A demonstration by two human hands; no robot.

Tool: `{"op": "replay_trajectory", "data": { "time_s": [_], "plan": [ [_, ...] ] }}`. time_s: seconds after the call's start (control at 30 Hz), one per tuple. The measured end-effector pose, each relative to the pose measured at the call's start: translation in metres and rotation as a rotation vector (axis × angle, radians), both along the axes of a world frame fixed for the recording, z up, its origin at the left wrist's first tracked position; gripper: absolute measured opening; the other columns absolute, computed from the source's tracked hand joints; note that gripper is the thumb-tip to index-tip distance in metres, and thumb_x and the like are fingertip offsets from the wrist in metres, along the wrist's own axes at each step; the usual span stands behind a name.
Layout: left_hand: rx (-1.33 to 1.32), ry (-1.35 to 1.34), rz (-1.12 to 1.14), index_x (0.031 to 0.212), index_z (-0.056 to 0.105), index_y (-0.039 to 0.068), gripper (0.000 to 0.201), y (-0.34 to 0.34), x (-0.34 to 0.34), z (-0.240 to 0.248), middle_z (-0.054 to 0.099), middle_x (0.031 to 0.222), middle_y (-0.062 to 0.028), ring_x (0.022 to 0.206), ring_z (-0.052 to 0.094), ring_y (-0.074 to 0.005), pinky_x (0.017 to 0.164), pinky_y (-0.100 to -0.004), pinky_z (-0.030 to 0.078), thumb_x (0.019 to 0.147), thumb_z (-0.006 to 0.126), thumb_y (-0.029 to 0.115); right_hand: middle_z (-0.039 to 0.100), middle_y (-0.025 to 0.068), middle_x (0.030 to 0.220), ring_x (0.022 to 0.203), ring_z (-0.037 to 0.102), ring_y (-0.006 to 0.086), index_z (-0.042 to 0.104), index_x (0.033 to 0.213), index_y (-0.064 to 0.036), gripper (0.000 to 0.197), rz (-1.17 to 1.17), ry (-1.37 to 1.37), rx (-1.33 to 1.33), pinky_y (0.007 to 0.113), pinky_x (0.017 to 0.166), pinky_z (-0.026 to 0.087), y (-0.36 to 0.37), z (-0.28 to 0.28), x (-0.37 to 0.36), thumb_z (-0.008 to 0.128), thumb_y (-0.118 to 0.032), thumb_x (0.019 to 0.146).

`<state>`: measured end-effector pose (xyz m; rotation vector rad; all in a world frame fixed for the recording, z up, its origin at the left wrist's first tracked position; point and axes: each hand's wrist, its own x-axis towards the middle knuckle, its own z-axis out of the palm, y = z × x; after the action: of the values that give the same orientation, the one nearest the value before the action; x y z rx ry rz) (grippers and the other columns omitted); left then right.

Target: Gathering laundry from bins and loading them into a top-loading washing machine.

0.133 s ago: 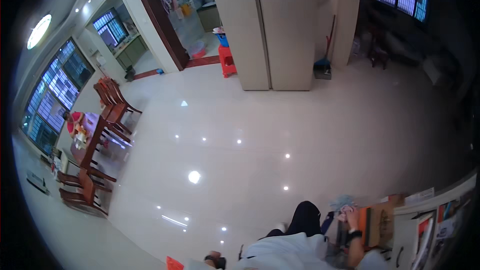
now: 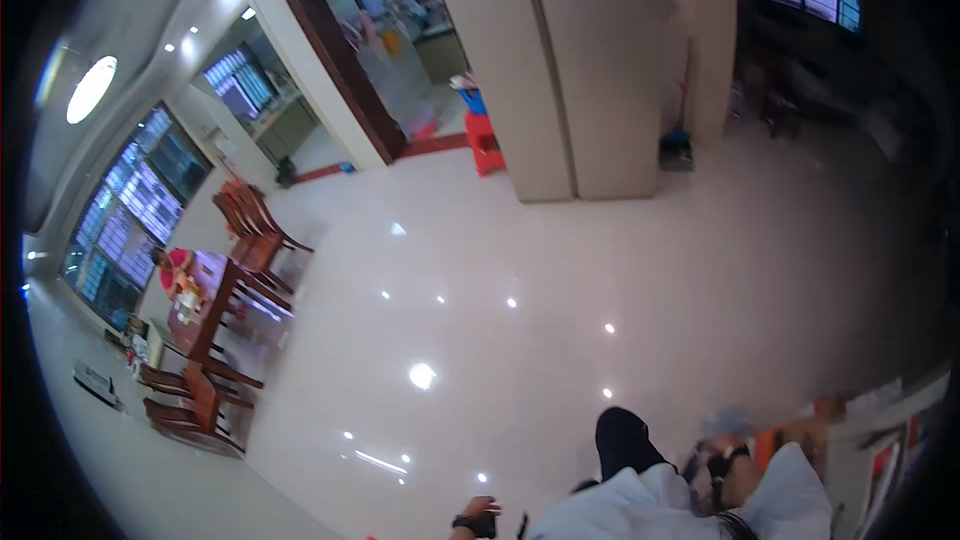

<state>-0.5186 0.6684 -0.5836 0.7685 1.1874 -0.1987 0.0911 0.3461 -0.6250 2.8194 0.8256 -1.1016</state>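
At the lower edge, my left hand (image 2: 484, 506) is held out over the floor, its fingers extended and nothing seen in them. A black watch (image 2: 475, 524) sits on that wrist. My right hand (image 2: 733, 443), with a dark band on its wrist, is down at the lower right beside a pale blue crumpled thing (image 2: 727, 421). Motion blur hides its fingers and whether they grip anything. Just left of my right forearm is a dark patterned item (image 2: 706, 475), too blurred to name. My dark-clad knee (image 2: 627, 440) and white top (image 2: 640, 510) are between my hands.
A white shelf unit (image 2: 860, 450) with boxes and papers stands close at my right. Ahead is a tall fridge (image 2: 590, 70), with a red stool (image 2: 484, 145) beside it and a broom and dustpan (image 2: 677, 150). Wooden chairs (image 2: 255, 240) and a table (image 2: 220, 305), with a person seated, are far left.
The view has shifted, so the room sits farther right and lower. My left hand has come further into view, and the right hand has become more blurred.
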Motion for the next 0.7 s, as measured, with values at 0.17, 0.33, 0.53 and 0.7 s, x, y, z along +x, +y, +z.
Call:
{"op": "replay_trajectory", "data": {
  "time_s": [0.17,0.33,0.53,0.7],
  "plan": [
    [0.321,-0.179,0.276,0.113,0.046,-0.002,0.038,0.109,0.16,0.049,0.06,0.098,-0.0191,0.082,0.062,-0.0279,0.07,-0.0354,0.052,0.087,0.047,0.025,0.063,0.0145,0.082,0.078,0.059,0.0306,0.065,0.084,-0.0096,0.035,0.268,0.057,-0.123,0.042,0.07,0.047,0.048,0.029,0.032,0.054,-0.04,0.071],
    [0.248,0.024,0.41,0.103,0.053,0.003,0.032,0.206,0.166,-0.053,0.062,0.09,-0.0138,0.084,0.062,-0.025,0.069,-0.036,0.051,0.088,0.046,0.03,0.064,0.0117,0.08,0.075,0.06,0.0289,0.066,0.08,-0.0121,0.036,0.635,0.106,-0.151,0.04,0.069,0.047,0.201,0.032,0.067,0.055,-0.044,0.07],
    [0.772,0.14,-0.296,0.092,0.06,0.007,0.027,0.24,0.125,-0.014,0.056,0.107,-0.0121,0.104,0.048,-0.0264,0.093,-0.0407,0.034,0.067,0.053,0.015,0.065,0.0083,0.077,0.071,0.061,0.0268,0.066,0.075,-0.0151,0.036,0.843,0.069,-0.118,0.039,0.066,0.048,0.386,0.052,0.092,0.056,-0.049,0.067],
    [0.975,0.743,-0.327,0.116,0.047,0.003,0.046,0.26,0.1,-0.012,0.049,0.111,-0.0183,0.105,0.046,-0.0296,0.092,-0.039,0.036,0.086,0.034,0.035,0.064,0.0122,0.087,0.08,0.06,0.0287,0.066,0.083,-0.0105,0.044,0.623,0.114,-0.066,0.037,0.073,0.048,0.562,0.011,0.127,0.054,-0.05,0.068]
  ]
}}
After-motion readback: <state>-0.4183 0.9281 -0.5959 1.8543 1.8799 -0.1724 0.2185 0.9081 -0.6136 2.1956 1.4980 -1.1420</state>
